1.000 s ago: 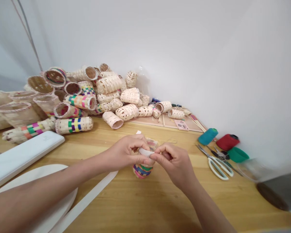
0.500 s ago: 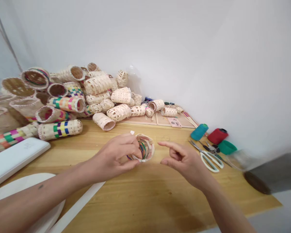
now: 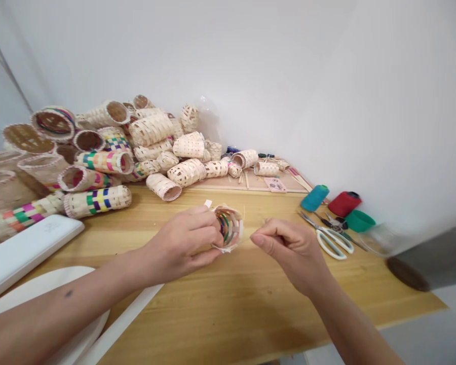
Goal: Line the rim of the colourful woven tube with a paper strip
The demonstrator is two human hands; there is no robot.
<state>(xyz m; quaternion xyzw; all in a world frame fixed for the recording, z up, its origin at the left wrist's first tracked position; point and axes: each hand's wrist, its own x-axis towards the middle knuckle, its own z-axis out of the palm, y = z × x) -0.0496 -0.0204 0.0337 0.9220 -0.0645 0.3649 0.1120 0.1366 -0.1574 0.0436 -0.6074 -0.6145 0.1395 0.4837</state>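
Note:
A small woven basket (image 3: 233, 230) lies on its side above the middle of the table, its round mouth turned toward the right. Green, blue and orange strips show among the pale ones inside it. My left hand (image 3: 193, 235) is closed around the basket's left side, fingers at the rim, hiding most of its body. A small white tab (image 3: 208, 203) sticks up behind those fingers. Just right of the mouth, my right hand (image 3: 289, 248) is closed in a pinch of thumb and forefinger; whatever it holds, if anything, is too fine to make out.
A heap of woven baskets (image 3: 152, 129) fills the back left. White-handled scissors (image 3: 332, 243), a blue thread spool (image 3: 315, 198), a red spool (image 3: 344, 203) and a green cup (image 3: 360, 221) stand at right. A white power bank (image 3: 34, 248) lies at left, above a round white board (image 3: 76, 284).
My right hand has gone from thumb and forefinger spread apart to a closed pinch. My left hand keeps its hold on the basket, nearly in place. The view has shifted slightly.

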